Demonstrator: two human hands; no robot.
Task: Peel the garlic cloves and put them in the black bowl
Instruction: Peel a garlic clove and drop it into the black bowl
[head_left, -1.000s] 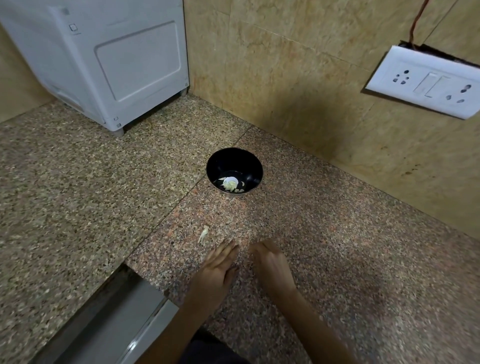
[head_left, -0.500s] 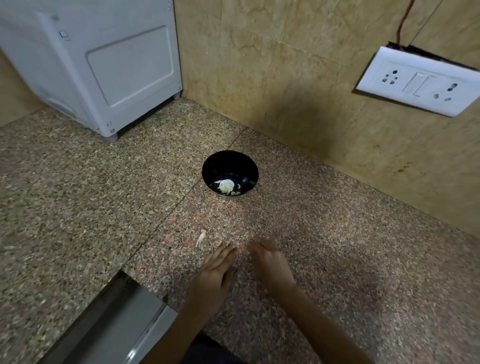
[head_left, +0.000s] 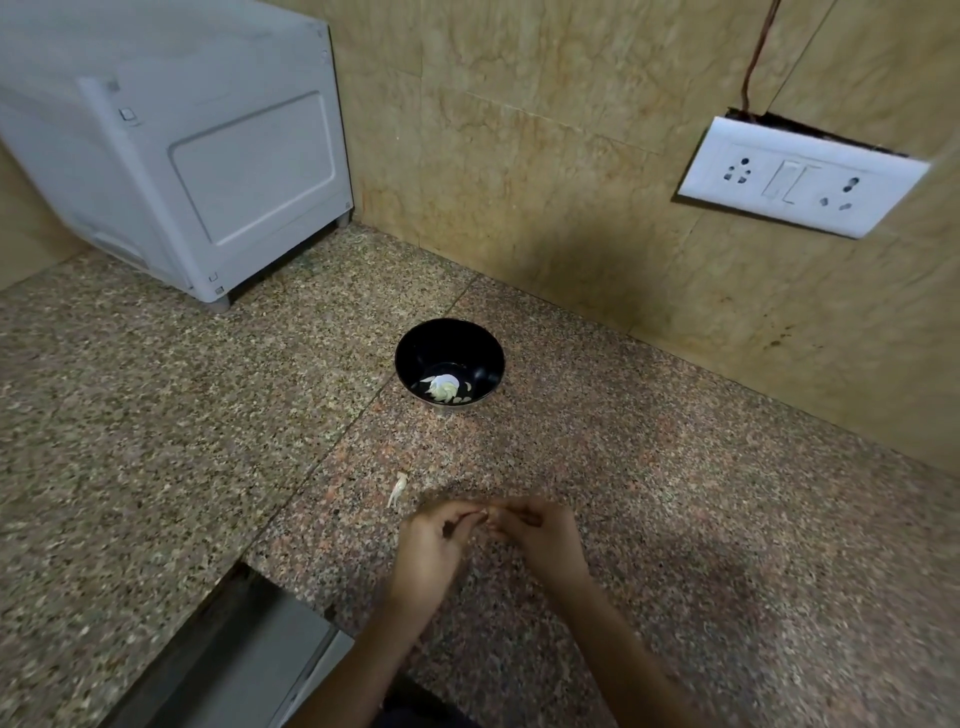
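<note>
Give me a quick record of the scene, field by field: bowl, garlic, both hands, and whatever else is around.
bowl: black, upright on the counter, beyond the hands
garlic: pale pieces in the bowl's bottom
scrap: pale, on the counter, left of the fingertips, apart from the bowl
left hand: fingers curled, tips meeting the other hand's
right hand: likewise; anything held is too blurred to tell
background: white appliance back left; socket plate on the wall

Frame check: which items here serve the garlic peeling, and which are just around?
Job: round black bowl, pale garlic pieces inside it, loose pale peel scrap, left hand, right hand.
Incidental: white boxy appliance, white wall socket plate, steel sink edge.
</note>
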